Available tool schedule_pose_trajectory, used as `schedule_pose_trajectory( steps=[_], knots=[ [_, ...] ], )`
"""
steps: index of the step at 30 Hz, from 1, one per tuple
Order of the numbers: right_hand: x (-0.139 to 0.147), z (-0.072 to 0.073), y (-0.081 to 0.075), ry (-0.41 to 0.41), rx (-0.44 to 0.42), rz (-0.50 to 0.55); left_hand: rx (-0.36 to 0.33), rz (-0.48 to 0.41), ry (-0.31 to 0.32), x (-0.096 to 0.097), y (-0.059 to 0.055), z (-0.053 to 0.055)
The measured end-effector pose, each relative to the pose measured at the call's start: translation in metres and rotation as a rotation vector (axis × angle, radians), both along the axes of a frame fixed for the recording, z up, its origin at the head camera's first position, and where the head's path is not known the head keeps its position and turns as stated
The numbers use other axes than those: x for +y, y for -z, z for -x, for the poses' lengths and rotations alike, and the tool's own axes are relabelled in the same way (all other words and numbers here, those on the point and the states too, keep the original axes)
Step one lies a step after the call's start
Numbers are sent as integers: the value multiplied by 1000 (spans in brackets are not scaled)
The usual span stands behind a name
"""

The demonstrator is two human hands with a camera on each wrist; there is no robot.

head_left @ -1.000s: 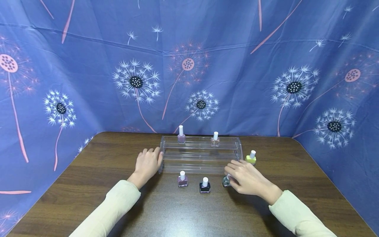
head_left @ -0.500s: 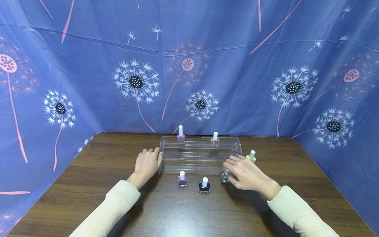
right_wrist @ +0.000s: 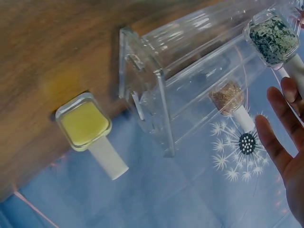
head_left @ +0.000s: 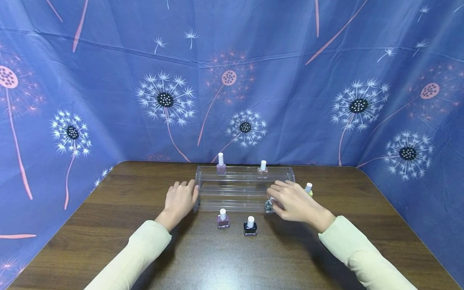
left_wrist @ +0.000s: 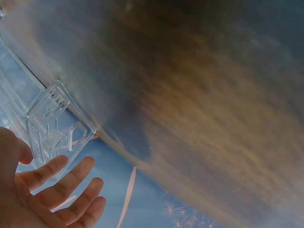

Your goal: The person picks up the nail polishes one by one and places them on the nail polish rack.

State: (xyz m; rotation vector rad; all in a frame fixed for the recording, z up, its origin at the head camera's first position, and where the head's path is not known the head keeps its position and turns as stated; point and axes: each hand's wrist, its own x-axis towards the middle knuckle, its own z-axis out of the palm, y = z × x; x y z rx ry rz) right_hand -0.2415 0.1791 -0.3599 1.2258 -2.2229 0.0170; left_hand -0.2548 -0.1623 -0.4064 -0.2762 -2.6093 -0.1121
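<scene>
A clear acrylic tiered rack (head_left: 232,192) stands on the table toward the back. My left hand (head_left: 181,200) is at the rack's left end, its fingers loosely extended beside the clear end panel (left_wrist: 57,126). By its white cap, my right hand (head_left: 295,202) pinches a nail polish bottle (right_wrist: 274,40) with dark green and pale flakes, over the right part of the rack's front. On the top tier stand a mauve nail polish bottle (head_left: 221,169) and a clear one with copper glitter (right_wrist: 228,97).
Before the rack stand a purple nail polish bottle (head_left: 223,221) and a near-black one (head_left: 250,228). A yellow bottle (right_wrist: 84,122) stands off the rack's right end, partly behind my right hand in the head view. A blue dandelion-print cloth (head_left: 232,100) hangs behind the table.
My right hand has moved left and away from me, carrying the flaked nail polish bottle from the table to the rack's front. The left hand has stayed at the rack's end.
</scene>
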Motion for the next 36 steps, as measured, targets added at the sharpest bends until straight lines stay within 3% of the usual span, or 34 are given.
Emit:
schedule_pose_trajectory(
  steps=[36],
  knots=[
    [-38, 25, -16, 12, -7, 6, 23, -14, -1, 1, 0, 1]
  ],
)
